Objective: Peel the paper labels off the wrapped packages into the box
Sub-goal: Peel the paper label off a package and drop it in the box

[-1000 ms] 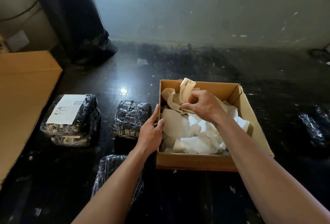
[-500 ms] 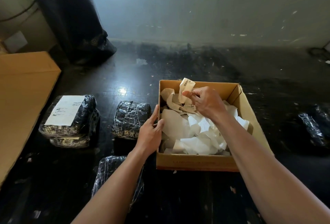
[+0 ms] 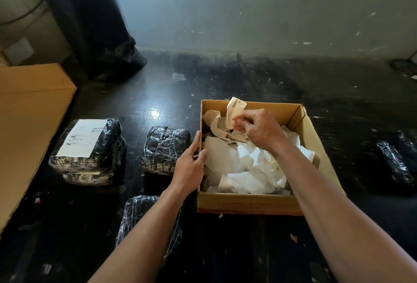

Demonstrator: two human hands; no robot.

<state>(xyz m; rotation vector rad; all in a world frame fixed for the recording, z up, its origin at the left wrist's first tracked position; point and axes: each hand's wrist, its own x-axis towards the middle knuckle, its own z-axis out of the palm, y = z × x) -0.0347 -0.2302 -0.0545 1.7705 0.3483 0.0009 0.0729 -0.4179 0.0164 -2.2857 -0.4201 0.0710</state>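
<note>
Right hand (image 3: pixel 259 129): fingers pinched peeled label (image 3: pixel 234 108) above box (image 3: pixel 248 203); best released low inside. Left hand (image 3: pixel 189 167): fingers straight, braced its wall.

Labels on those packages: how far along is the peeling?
Done: the box holds a heap of peeled paper. In hand: the right hand pinches a label strip over it, the left hand rests on its wall. Left: the stacked package bears a white label.

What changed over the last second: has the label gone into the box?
Little. The right hand shifted its fingers on the peeled label but still pinches it above the box; not dropped yet. The left hand still rests on the box's left wall, and the wrapped packages have not moved.
</note>
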